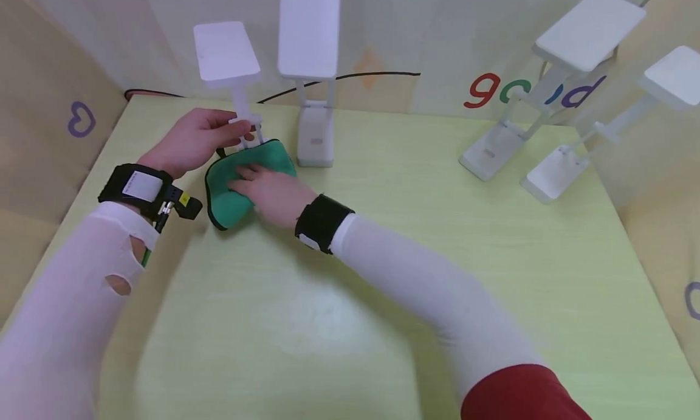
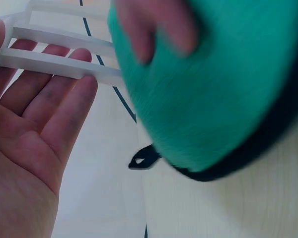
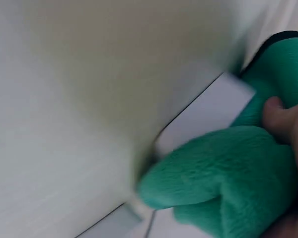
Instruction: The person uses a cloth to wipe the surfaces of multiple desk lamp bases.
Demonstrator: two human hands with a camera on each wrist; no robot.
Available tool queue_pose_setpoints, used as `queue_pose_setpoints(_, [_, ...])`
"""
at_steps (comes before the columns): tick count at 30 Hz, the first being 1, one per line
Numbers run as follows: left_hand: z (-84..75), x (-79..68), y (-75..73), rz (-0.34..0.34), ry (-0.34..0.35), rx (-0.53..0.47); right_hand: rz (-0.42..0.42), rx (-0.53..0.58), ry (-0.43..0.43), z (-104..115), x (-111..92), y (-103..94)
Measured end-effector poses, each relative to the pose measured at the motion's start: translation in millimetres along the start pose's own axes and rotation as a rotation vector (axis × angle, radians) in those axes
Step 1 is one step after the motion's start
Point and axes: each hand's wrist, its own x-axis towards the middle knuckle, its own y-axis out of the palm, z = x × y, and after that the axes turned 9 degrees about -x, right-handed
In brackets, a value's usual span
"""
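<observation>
From where I stand, the fingers of the right hand (image 1: 281, 195) lie stretched out and apart on top of a green cloth (image 1: 224, 207), so the cloth is directly beneath them, touching; whether the thumb also pinches it I can't tell. In the head view that cloth sits left of centre in the upper half, its longer way slanting from lower left up to the right, roughly across the line of the forearm. Its top edge lies against the foot of a white stand (image 1: 226, 52), whose base it hides from above. From the right wrist, the cloth bunches in a soft fold over a pale flat block (image 3: 206, 114), which looks like that base. The left hand (image 1: 188, 140) is nearest the upright part: its thumb and fingers hold the slim struts (image 2: 59, 64), just above the cloth's upper edge, and the stand rises from there toward the top of the frame. So one hand has the stem, the other the cloth low down by the foot. A black loop (image 2: 150, 153) sticks out from the cloth's dark border. Just right of the cloth is a second stand (image 1: 315, 140); two more, a larger one (image 1: 590, 31) and a smaller one (image 1: 555, 174), stand well apart at upper right on the pale table (image 1: 306, 347).
</observation>
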Motion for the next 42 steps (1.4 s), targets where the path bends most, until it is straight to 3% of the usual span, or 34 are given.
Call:
queue_pose_setpoints(3, [2.2, -1.8, -0.2, -0.002, 0.0, -0.014, -0.042, -0.053, 0.046, -3, 4, 3.4])
queue_pose_setpoints(6, [2.4, -2.3, -1.7, 0.006, 0.004, -0.045, -0.044, -0.099, 0.084, 2, -9, 0.7])
queue_pose_setpoints(11, [-1.0, -1.9, -5.3, 0.017, 0.007, -0.072, 0.038, -0.079, 0.079, 17, -39, -11.2])
queue_pose_setpoints(14, [-1.8, -1.1, -5.1, 0.024, 0.007, -0.085, 0.08, -0.053, 0.043, 21, -47, -15.8])
queue_pose_setpoints(20, [1.8, 1.2, -1.0, 0.021, 0.005, -0.066, 0.053, -0.006, -0.018, 10, -26, -8.3])
queue_pose_setpoints(27, [9.9, -2.6, -1.2, 0.037, 0.0, -0.045, 0.01, -0.011, 0.019, -12, -1, 8.6])
queue_pose_setpoints(33, [9.1, -5.1, -4.8, 0.027, 0.009, -0.027, 0.031, -0.025, 0.069, -2, -19, 0.6])
queue_pose_setpoints(37, [6.5, -5.3, -6.7, 0.021, 0.004, -0.021, 0.113, -0.048, 0.078, 10, -35, -12.8])
queue_pose_setpoints(42, [6.2, -4.3, -5.4, 0.024, 0.006, -0.02, 0.194, -0.088, 0.006, 22, -44, -23.8])
